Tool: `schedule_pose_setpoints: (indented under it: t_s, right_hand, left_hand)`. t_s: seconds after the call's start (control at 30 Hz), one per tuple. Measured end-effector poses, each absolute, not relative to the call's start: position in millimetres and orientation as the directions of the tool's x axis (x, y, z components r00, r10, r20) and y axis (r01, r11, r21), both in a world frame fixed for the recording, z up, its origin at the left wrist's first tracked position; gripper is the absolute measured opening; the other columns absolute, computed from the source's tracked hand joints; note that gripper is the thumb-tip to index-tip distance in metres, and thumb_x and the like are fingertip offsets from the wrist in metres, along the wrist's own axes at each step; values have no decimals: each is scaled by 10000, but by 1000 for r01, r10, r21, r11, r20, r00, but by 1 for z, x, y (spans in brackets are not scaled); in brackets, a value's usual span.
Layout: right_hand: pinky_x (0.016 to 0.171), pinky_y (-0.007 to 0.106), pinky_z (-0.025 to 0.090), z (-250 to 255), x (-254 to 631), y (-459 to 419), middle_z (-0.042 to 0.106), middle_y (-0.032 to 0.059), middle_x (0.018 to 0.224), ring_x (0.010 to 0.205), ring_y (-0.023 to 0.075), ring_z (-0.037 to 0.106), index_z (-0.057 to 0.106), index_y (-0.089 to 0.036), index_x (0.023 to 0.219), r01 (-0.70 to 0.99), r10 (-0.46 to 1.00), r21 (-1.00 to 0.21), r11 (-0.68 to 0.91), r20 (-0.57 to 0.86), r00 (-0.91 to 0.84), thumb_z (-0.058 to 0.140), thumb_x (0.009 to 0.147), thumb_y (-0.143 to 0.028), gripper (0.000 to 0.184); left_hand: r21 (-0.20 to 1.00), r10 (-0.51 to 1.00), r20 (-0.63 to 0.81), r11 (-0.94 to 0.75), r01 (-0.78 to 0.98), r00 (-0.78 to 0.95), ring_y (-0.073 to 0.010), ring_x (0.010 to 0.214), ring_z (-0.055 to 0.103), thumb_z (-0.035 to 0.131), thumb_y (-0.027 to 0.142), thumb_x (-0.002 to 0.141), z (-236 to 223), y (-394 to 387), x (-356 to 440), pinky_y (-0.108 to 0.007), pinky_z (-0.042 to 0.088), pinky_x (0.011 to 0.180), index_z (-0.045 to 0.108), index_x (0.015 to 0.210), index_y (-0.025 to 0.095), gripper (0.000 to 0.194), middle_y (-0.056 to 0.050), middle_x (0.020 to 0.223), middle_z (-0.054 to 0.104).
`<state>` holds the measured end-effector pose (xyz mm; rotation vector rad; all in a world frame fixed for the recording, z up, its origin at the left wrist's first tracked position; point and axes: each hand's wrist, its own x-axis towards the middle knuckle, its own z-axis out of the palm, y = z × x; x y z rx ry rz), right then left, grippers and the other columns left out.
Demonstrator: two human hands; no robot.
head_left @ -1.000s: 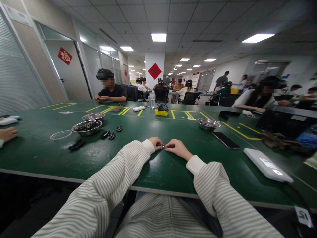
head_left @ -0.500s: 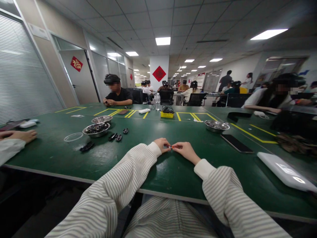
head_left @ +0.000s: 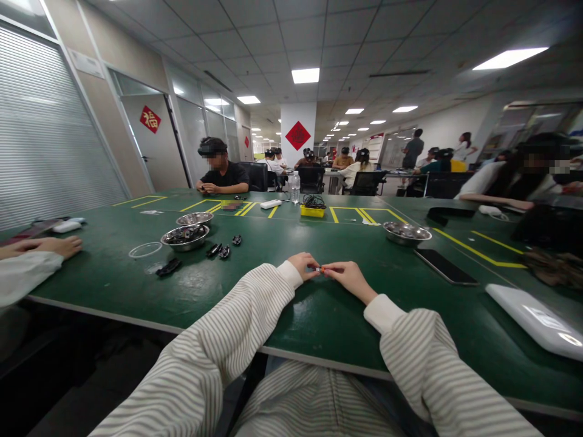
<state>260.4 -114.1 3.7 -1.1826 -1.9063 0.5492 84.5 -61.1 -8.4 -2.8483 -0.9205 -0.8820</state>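
Note:
Just above the green table, my left hand and my right hand meet at the fingertips. Pinched between them is a small orange-and-white part with a dark bit; it is too small to make out its kind. Both hands are closed on it, the right on its orange end. Left of my hands lie several black plastic pieces, with another black piece nearer the table edge. Behind these, a steel bowl holds more dark pieces.
A second steel bowl stands behind the first, beside a clear ring. On the right are another steel bowl, a phone and a white case. A yellow tray and bottle stand ahead. A co-worker's hands rest left.
The whole view has shifted slightly, so the scene sits farther right in the picture. My hands keep their pinch on the small part, with little visible change.

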Motion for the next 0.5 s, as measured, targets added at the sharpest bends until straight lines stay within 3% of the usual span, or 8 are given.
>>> schedule_pose_setpoints:
  t_s: [0.23, 0.5]
  right_hand:
    - [576, 246, 471, 0, 258, -112, 655, 69, 703, 633, 163, 607, 621, -122, 746, 419, 894, -790, 448, 395, -211, 579, 626, -301, 219]
    - [531, 234, 440, 0, 260, -110, 641, 50, 624, 574, 154, 583, 639, -133, 680, 507, 893, -737, 447, 403, -203, 569, 626, -325, 211]
  left_hand:
    - [130, 517, 532, -832, 539, 671, -118, 707, 493, 531, 364, 689, -9, -62, 85, -215, 402, 652, 607, 790, 170, 232, -22, 724, 558]
    - [210, 533, 517, -837, 505, 669, -89, 670, 501, 529, 273, 699, -6, -67, 86, -192, 412, 636, 580, 824, 156, 179, -17, 747, 547]
